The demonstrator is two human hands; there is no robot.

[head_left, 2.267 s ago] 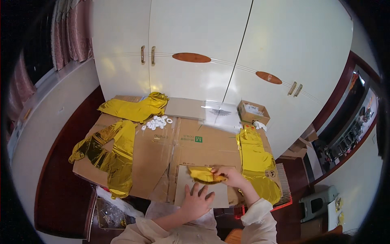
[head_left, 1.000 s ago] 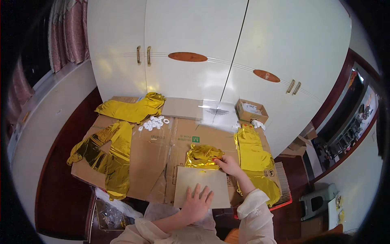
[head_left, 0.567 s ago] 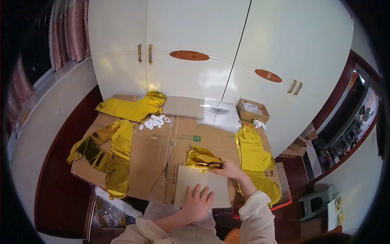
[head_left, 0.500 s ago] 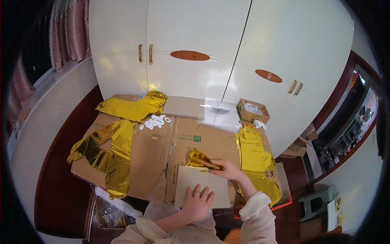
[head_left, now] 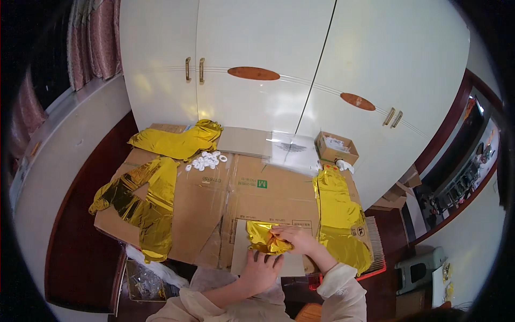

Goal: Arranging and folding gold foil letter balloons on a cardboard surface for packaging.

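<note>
Cardboard [head_left: 198, 214] work surface, white cabinet [head_left: 257, 32] behind. Crumpled gold foil [head_left: 260, 232] on far part of grey board [head_left: 242, 258]. Left hand [head_left: 261, 273] open, fingers spread, holding nothing, tips by foil; right hand [head_left: 298, 239] half-curled over foil's right side, can't tell if gripping

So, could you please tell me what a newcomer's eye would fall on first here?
Probably the shiny gold foil: a back-left piece, a front-left piece and a right-side piece on the cardboard, plus a small bundle partly under the right hand, over the pale board. Next might come the white rings heaped just in front of the back-left piece, then the tall white cabinet behind everything.
</note>
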